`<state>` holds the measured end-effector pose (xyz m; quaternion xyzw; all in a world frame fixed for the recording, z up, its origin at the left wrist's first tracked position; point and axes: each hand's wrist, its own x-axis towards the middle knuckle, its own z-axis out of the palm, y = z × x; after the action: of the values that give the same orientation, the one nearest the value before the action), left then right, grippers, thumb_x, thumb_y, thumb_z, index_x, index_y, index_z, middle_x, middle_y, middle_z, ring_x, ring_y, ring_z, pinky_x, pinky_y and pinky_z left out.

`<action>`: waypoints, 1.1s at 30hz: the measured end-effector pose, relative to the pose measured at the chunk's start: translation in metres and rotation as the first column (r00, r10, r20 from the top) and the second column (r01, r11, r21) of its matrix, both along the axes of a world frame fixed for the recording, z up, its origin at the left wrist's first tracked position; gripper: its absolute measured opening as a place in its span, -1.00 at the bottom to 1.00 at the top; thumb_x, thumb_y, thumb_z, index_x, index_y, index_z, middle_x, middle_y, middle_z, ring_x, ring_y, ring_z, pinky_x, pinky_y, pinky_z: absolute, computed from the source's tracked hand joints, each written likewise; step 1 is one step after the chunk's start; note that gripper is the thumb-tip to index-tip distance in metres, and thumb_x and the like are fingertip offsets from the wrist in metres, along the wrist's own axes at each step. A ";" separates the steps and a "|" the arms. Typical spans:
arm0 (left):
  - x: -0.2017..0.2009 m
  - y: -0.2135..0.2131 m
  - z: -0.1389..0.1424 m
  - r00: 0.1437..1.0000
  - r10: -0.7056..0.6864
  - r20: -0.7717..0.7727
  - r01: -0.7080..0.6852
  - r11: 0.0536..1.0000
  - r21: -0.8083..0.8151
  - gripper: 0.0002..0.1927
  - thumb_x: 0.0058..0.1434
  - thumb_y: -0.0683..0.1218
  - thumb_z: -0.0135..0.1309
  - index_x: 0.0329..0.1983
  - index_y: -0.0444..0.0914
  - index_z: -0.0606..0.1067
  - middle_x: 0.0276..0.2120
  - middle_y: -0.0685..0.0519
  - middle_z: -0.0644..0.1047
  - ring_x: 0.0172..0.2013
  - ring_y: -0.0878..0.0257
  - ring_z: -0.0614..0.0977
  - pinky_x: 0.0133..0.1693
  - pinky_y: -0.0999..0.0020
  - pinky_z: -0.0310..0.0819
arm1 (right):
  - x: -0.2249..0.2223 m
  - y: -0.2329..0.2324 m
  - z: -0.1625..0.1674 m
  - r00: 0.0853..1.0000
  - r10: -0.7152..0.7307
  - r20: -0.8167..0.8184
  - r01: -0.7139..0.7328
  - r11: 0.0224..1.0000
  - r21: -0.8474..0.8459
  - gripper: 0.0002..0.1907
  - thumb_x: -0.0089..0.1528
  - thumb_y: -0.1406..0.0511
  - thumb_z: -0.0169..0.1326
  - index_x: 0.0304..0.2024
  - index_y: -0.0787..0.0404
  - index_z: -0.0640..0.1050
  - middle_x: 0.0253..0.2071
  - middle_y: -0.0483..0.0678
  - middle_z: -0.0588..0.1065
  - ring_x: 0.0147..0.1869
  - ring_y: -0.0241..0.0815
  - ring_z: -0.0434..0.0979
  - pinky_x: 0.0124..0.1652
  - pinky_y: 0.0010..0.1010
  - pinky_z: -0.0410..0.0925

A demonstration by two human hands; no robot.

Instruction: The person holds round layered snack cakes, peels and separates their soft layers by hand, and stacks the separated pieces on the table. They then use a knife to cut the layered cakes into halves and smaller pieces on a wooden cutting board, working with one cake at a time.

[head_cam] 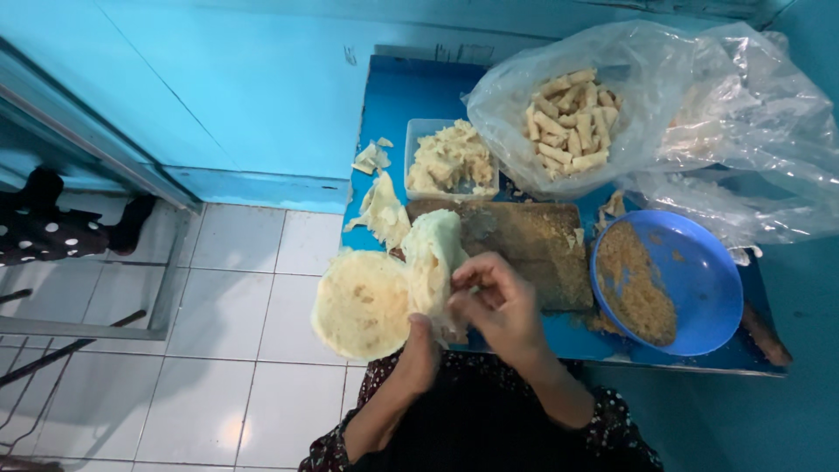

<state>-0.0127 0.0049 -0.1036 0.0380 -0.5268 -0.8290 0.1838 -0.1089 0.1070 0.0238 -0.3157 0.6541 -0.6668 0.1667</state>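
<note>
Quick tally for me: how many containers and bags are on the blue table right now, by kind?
Blue plate with crumbs: 1
Clear plastic tub with filling: 1
Clear plastic bag of finished rolls: 1
Brown cutting board: 1
Total: 4
Both hands, left hand and right hand, hold a thin wrapper being peeled from the stack.

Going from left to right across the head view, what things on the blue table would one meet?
Round flat wrapper stack → wrapper held in the hands → brown cutting board → blue bowl of crumbs.
</note>
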 end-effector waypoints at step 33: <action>0.013 -0.020 0.119 0.959 0.276 0.062 -0.246 0.921 -0.301 -0.29 0.43 -0.11 -0.05 0.55 -0.37 -0.01 0.40 -0.15 0.32 0.16 0.27 0.45 0.14 0.43 0.35 | -0.008 0.004 -0.031 0.999 0.030 0.029 -0.035 0.987 0.157 -0.86 0.25 0.42 0.22 -0.14 0.32 0.61 -0.27 -0.17 0.60 -0.21 -0.48 0.56 -0.21 -0.59 0.45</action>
<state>0.0001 -0.0152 0.0154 0.1233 -0.6418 -0.7076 0.2689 -0.1168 0.1110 -0.0074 -0.3034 0.6971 -0.6145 0.2106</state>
